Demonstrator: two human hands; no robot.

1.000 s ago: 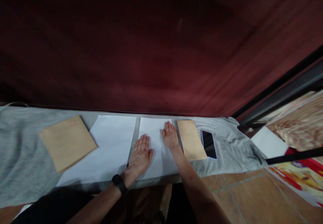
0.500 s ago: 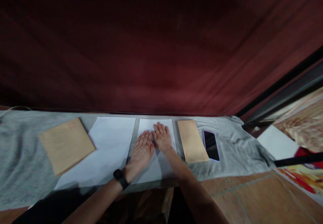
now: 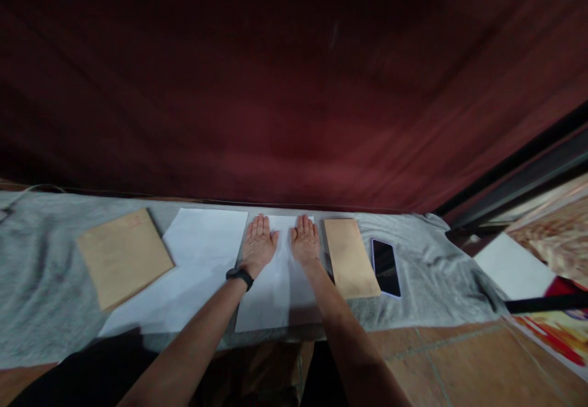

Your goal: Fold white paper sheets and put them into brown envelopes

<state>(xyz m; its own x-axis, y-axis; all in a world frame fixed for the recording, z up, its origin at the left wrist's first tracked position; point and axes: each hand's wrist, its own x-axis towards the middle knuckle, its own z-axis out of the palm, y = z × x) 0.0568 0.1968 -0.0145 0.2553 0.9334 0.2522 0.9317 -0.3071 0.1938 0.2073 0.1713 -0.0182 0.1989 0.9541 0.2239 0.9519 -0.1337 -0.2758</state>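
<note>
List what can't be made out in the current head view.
All head view:
Middle white sheet: parts hidden under left hand, right hand.
Left white paper: partly covered by left brown paper.
Red mark: too blurred to read.
Colourful print: cut off by right edge.

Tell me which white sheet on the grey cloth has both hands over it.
The narrower sheet, on the right: the left hand and right hand lie flat over it. The sheet farther left instead lies partly under a brown packet.

A grey cloth (image 3: 436, 291) carries a white sheet (image 3: 280, 297) beneath the left hand (image 3: 258, 246) and right hand (image 3: 305, 242); left of them, wider white paper (image 3: 211, 242) and a wide brown envelope (image 3: 125, 260); right, a narrow brown envelope (image 3: 351, 259), smartphone (image 3: 386, 267).
</note>
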